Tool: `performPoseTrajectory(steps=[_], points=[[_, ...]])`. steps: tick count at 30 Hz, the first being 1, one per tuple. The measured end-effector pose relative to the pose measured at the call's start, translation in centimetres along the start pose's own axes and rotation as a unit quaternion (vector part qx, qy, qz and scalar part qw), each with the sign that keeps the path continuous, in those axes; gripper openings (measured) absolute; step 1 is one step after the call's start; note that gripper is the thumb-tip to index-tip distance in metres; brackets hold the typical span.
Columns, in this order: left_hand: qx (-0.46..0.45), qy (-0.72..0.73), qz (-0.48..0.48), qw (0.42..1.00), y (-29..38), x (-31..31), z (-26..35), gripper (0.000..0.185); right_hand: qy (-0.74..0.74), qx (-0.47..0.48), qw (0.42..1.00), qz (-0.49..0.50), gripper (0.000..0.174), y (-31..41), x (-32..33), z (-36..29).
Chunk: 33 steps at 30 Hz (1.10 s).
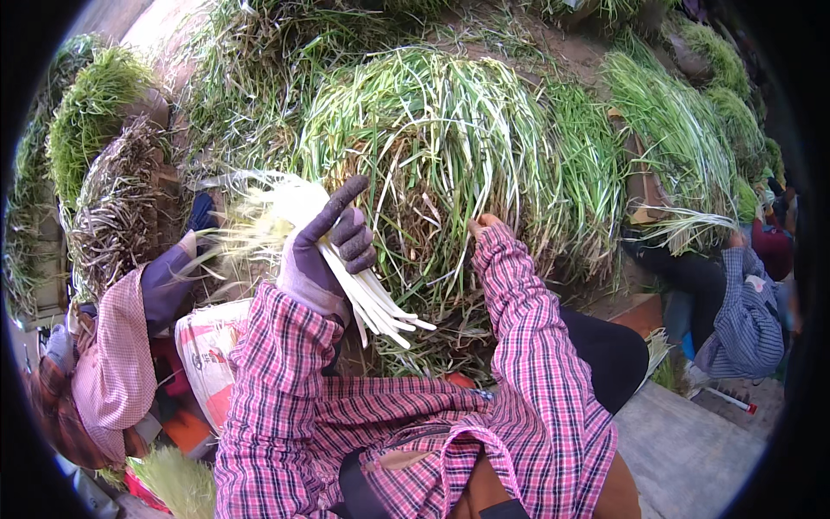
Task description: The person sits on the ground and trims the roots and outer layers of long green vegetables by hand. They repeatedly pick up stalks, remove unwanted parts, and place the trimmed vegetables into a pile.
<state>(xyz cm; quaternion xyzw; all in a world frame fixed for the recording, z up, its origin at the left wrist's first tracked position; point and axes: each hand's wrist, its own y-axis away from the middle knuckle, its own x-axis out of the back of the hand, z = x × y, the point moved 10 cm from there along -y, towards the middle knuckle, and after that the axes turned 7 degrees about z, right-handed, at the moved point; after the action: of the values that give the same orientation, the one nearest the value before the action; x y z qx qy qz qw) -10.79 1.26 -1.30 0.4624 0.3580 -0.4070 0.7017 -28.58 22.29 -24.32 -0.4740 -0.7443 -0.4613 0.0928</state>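
Observation:
My left hand (337,233), in a dark glove, is closed around a bunch of pale, leafy stalks (373,295), its index finger extended. White stem ends point down to the right; yellowish tops spread left and blur. My right hand (487,224), bare at the fingertips, pinches a thin pale stalk (468,250) at the front of a large heap of green, long-leaved stalks (428,110). Brown, dry roots and leaves hang among the heap's lower stalks. Most of the right hand's palm is hidden by the checked sleeve.
A person in a checked head covering (113,370) sits left, near a white and red sack (211,357). Another person in a blue striped garment (746,318) holds stalks at right. More heaps (674,136) stand around; grey slabs (687,447) lie lower right.

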Motion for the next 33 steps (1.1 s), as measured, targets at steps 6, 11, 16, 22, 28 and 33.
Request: performPoseTrajectory(steps=[6,11,16,22,28,33], points=[[0.068,-0.057,0.051,0.995,0.3,1.0,-2.1,0.041,0.011,0.059,0.992,-0.109,0.028,7.0,-0.5,-4.9],[0.09,-0.193,0.141,0.967,0.9,3.1,-3.6,0.053,-0.102,0.094,0.965,-0.221,0.018,16.4,-2.6,-5.8],[0.137,-0.355,0.145,0.913,0.5,5.4,-5.6,0.061,0.027,0.198,0.947,-0.251,0.02,22.0,-4.4,-6.0],[0.139,-0.428,0.097,0.888,0.0,7.1,-6.6,0.024,0.142,0.235,0.933,-0.232,0.028,22.7,-4.5,-4.8],[0.089,-0.569,0.111,0.81,-0.6,8.0,-5.6,0.03,-0.247,0.05,0.89,-0.38,0.049,22.8,-7.5,-2.4],[0.144,-0.433,0.075,0.886,0.0,7.0,-7.2,0.031,-0.421,0.036,0.849,-0.316,0.023,20.5,-6.4,-2.7]])
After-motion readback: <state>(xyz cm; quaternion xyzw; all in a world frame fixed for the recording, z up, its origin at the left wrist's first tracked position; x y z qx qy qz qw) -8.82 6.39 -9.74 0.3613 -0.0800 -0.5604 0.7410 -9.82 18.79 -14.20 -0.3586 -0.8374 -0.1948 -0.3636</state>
